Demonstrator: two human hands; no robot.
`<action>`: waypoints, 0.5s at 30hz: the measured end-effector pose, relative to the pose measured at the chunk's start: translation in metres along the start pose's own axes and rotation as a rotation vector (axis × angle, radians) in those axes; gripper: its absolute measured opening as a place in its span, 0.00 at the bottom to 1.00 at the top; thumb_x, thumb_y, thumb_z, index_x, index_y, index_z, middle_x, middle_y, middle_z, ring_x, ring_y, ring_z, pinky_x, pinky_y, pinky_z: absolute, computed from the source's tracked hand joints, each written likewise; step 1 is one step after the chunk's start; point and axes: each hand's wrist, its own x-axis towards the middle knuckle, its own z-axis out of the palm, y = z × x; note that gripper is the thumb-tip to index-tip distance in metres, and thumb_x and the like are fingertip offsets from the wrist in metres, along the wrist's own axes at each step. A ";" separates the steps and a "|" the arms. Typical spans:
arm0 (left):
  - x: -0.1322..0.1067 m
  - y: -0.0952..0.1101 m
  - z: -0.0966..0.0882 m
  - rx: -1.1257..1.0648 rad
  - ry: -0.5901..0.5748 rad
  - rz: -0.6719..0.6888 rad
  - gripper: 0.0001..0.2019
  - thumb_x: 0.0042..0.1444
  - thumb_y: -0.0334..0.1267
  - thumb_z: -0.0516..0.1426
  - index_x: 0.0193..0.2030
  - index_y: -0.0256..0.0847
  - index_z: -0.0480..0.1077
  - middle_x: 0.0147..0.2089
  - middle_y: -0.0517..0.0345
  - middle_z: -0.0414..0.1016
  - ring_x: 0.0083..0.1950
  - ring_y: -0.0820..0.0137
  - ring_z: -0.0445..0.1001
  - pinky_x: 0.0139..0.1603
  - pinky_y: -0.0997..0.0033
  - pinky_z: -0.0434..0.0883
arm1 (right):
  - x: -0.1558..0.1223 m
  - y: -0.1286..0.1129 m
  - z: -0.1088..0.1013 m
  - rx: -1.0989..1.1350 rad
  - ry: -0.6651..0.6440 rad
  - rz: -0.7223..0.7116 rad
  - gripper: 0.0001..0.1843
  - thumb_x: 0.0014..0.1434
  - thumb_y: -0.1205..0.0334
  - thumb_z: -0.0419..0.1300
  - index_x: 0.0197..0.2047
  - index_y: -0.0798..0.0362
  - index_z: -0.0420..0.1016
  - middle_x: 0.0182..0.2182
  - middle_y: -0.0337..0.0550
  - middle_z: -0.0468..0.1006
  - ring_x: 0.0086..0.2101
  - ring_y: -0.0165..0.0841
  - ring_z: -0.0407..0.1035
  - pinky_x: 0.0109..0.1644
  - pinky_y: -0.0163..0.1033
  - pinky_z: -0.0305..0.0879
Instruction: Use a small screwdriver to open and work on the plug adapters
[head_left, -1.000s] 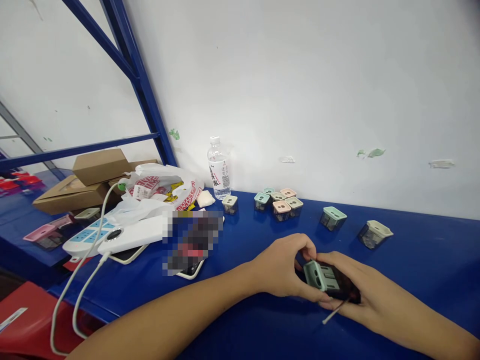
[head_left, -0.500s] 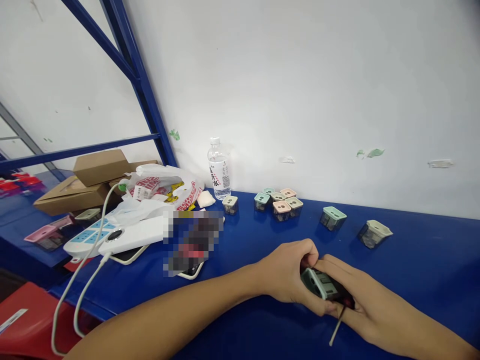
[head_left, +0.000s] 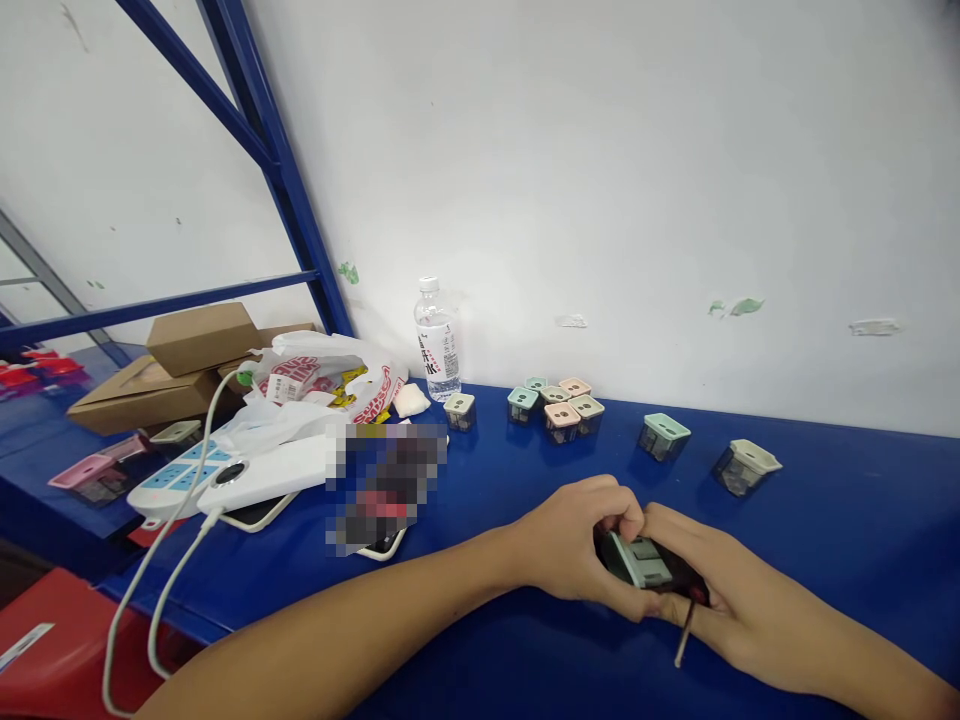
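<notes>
While the left hand [head_left: 574, 545] clasps one end and the right hand [head_left: 724, 580] the other, a green sharpener [head_left: 648, 565] sits enclosed between them, nearer the viewer than the bottle [head_left: 439, 350] and right of it.

Your head camera looks forward and down, close over your left hand [head_left: 574, 545] and right hand [head_left: 735, 575], toward the far wall [head_left: 600, 180].

Left hand [head_left: 574, 548] and right hand [head_left: 724, 580] partly conceal the held sharpener [head_left: 646, 564]; pixelation obscures a phone [head_left: 386, 548]; left edge crops a seat [head_left: 64, 640].
</notes>
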 end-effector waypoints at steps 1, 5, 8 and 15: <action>0.000 0.000 0.000 0.004 0.007 0.026 0.26 0.34 0.47 0.73 0.29 0.42 0.61 0.34 0.64 0.60 0.32 0.75 0.59 0.31 0.76 0.60 | 0.000 -0.001 -0.001 0.008 0.007 0.004 0.12 0.67 0.50 0.55 0.46 0.48 0.68 0.36 0.42 0.70 0.33 0.35 0.65 0.36 0.41 0.65; -0.001 0.002 -0.004 0.163 0.040 0.189 0.23 0.44 0.51 0.70 0.34 0.42 0.63 0.38 0.57 0.67 0.40 0.68 0.67 0.46 0.68 0.66 | -0.002 0.000 -0.003 0.059 0.044 0.054 0.12 0.67 0.48 0.53 0.40 0.48 0.68 0.34 0.40 0.69 0.32 0.34 0.65 0.35 0.40 0.65; 0.000 0.002 -0.007 0.351 -0.057 0.275 0.27 0.43 0.52 0.70 0.38 0.43 0.60 0.40 0.54 0.70 0.44 0.64 0.69 0.49 0.66 0.66 | -0.003 0.003 -0.003 0.097 0.032 0.098 0.14 0.68 0.46 0.51 0.42 0.47 0.68 0.34 0.40 0.70 0.32 0.34 0.65 0.36 0.40 0.66; 0.002 -0.004 0.004 0.624 -0.132 0.328 0.18 0.53 0.48 0.61 0.33 0.44 0.55 0.34 0.56 0.67 0.37 0.66 0.66 0.47 0.65 0.66 | -0.001 0.003 0.001 0.180 -0.019 0.089 0.13 0.68 0.49 0.52 0.37 0.48 0.66 0.37 0.39 0.71 0.35 0.34 0.67 0.41 0.39 0.68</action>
